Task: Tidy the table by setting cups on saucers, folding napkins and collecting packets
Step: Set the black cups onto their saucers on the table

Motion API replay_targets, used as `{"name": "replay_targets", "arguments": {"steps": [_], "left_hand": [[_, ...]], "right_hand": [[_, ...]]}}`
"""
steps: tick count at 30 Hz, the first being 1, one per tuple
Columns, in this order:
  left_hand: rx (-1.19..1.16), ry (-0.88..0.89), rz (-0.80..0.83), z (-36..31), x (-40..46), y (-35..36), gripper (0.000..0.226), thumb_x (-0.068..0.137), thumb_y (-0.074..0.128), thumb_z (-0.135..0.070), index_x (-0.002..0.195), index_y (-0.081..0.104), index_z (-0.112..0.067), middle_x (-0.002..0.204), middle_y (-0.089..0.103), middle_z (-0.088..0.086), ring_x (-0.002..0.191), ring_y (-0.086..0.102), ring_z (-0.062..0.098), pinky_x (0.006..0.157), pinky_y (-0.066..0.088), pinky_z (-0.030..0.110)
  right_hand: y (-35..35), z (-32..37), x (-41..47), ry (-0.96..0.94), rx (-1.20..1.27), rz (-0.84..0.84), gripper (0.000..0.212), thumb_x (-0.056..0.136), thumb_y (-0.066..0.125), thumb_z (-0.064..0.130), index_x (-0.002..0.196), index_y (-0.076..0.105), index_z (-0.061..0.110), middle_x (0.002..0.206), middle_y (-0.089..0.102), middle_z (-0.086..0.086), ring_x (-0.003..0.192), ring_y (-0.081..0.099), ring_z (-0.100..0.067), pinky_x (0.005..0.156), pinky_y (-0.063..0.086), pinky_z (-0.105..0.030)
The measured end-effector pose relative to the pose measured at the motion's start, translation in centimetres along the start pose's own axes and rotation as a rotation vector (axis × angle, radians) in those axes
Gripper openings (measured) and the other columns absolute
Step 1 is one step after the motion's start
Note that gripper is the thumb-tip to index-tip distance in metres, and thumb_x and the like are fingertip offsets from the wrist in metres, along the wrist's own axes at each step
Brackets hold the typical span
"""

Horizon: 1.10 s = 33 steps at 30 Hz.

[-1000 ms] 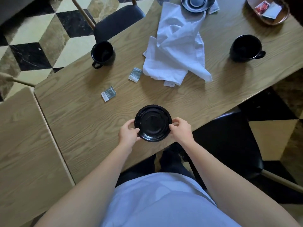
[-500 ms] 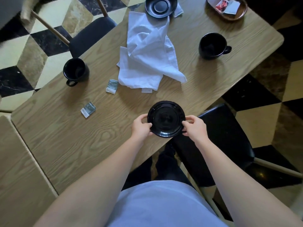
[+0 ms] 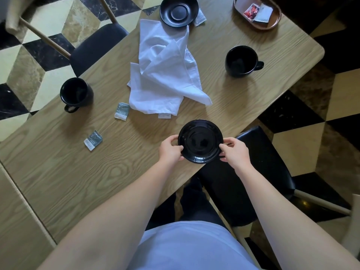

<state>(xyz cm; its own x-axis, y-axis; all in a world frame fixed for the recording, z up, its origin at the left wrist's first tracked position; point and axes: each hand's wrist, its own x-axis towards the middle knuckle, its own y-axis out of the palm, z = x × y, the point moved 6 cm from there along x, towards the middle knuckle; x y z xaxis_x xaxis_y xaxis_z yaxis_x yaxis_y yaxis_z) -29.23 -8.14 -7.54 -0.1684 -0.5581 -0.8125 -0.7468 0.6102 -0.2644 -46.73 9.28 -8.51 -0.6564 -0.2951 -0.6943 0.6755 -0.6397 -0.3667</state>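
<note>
- Saucer (image 3: 200, 141), black, bare, at near tabletop (image 3: 58, 168) edge; left hand (image 3: 170, 150) and right hand (image 3: 235, 152) pinch its opposite rims.
- Second saucer (image 3: 178, 11), far side, bare.
- Two black cups (image 3: 76, 94) (image 3: 241, 61), nothing visible inside.
- Brown tray (image 3: 272, 26): two packets (image 3: 252, 9) (image 3: 263, 13).
- Crumpled white napkin (image 3: 165, 75), centre.
- Two loose packets (image 3: 122, 111) (image 3: 93, 140) on tabletop, left of napkin.

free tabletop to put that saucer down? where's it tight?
Both hands, left hand and right hand, hold the saucer at the near edge. Bare wood: between napkin and right cup; near-left, below the packets. Crowded: napkin, left cup, far saucer.
</note>
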Motion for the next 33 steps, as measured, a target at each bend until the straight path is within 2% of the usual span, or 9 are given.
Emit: {"name": "replay_targets", "arguments": {"steps": [11, 14, 17, 20, 22, 24, 26, 30, 33], "left_hand": [[0.054, 0.016, -0.011, -0.5, -0.1, -0.2, 0.044, 0.092, 0.063, 0.0, 0.124, 0.064, -0.03, 0.097, 0.073, 0.008, 0.084, 0.075, 0.022, 0.071, 0.064, 0.039], [0.067, 0.017, -0.007, -0.7, -0.3, -0.4, 0.039, 0.091, 0.064, 0.0, 0.117, 0.065, -0.03, 0.091, 0.074, 0.007, 0.069, 0.076, 0.018, 0.059, 0.061, 0.03], [0.089, 0.028, -0.012, -0.8, -0.3, -0.4, 0.03, 0.09, 0.065, 0.0, 0.105, 0.067, -0.026, 0.102, 0.073, 0.01, 0.072, 0.075, 0.021, 0.047, 0.052, 0.018], [0.123, 0.035, -0.026, -1.5, 0.1, -1.2, 0.023, 0.089, 0.064, -0.006, 0.108, 0.065, -0.019, 0.108, 0.07, 0.007, 0.072, 0.075, 0.02, 0.056, 0.058, 0.028], [0.11, 0.076, -0.093, -3.2, 0.9, -2.9, 0.018, 0.09, 0.058, -0.013, 0.105, 0.065, -0.019, 0.103, 0.07, 0.006, 0.063, 0.072, 0.015, 0.066, 0.061, 0.036], [0.065, 0.14, -0.161, -5.8, 1.8, -4.8, 0.015, 0.09, 0.053, -0.013, 0.096, 0.065, -0.021, 0.094, 0.071, 0.008, 0.055, 0.067, 0.011, 0.059, 0.057, 0.031], [-0.004, 0.204, -0.199, -9.3, 3.1, -6.7, 0.017, 0.088, 0.051, -0.01, 0.095, 0.064, -0.018, 0.086, 0.069, 0.009, 0.052, 0.064, 0.011, 0.054, 0.056, 0.031], [0.086, 0.387, -0.288, -18.0, 6.8, -9.3, 0.02, 0.086, 0.05, -0.01, 0.099, 0.062, -0.02, 0.084, 0.064, 0.0, 0.079, 0.065, 0.026, 0.069, 0.055, 0.038], [0.224, 0.502, -0.343, -24.0, 10.9, -10.0, 0.028, 0.086, 0.052, -0.01, 0.111, 0.064, -0.017, 0.103, 0.061, 0.004, 0.099, 0.059, 0.03, 0.088, 0.05, 0.043]], "right_hand": [[0.1, -0.2, -0.1, 0.017, 0.029, 0.032, 0.014, 0.096, 0.066, 0.019, 0.108, 0.068, 0.026, 0.096, 0.071, -0.005, 0.083, 0.074, -0.016, 0.064, 0.06, -0.026], [-0.1, -0.1, 0.0, 0.029, 0.023, 0.081, 0.012, 0.096, 0.065, 0.02, 0.106, 0.067, 0.028, 0.098, 0.071, -0.006, 0.083, 0.074, -0.018, 0.067, 0.061, -0.029], [-0.3, 0.1, 0.5, 0.076, -0.047, 0.137, 0.016, 0.095, 0.067, 0.019, 0.11, 0.067, 0.023, 0.099, 0.072, -0.009, 0.078, 0.073, -0.016, 0.068, 0.063, -0.031], [-0.8, 1.5, 1.7, 0.13, -0.216, 0.179, 0.022, 0.091, 0.068, 0.017, 0.113, 0.067, 0.017, 0.096, 0.072, -0.006, 0.075, 0.072, -0.017, 0.062, 0.061, -0.029], [-1.5, 4.1, 3.1, 0.123, -0.343, 0.133, 0.022, 0.087, 0.066, 0.021, 0.108, 0.066, 0.014, 0.094, 0.072, -0.005, 0.084, 0.071, -0.021, 0.068, 0.061, -0.033], [-1.9, 8.1, 4.5, 0.068, -0.535, 0.076, 0.024, 0.085, 0.062, 0.027, 0.106, 0.065, 0.016, 0.102, 0.069, -0.004, 0.094, 0.066, -0.023, 0.078, 0.057, -0.036], [-1.3, 12.8, 5.5, -0.037, -0.668, 0.057, 0.027, 0.085, 0.059, 0.034, 0.107, 0.064, 0.018, 0.103, 0.067, 0.001, 0.094, 0.061, -0.021, 0.076, 0.052, -0.035], [2.8, 22.7, 7.4, -0.28, -0.61, 0.06, 0.027, 0.087, 0.055, 0.033, 0.107, 0.067, 0.021, 0.101, 0.071, 0.002, 0.087, 0.067, -0.02, 0.079, 0.058, -0.039], [7.0, 30.2, 9.3, -0.521, -0.548, 0.001, 0.021, 0.089, 0.056, 0.024, 0.103, 0.07, 0.017, 0.098, 0.072, 0.0, 0.084, 0.066, -0.021, 0.072, 0.052, -0.032]]}}
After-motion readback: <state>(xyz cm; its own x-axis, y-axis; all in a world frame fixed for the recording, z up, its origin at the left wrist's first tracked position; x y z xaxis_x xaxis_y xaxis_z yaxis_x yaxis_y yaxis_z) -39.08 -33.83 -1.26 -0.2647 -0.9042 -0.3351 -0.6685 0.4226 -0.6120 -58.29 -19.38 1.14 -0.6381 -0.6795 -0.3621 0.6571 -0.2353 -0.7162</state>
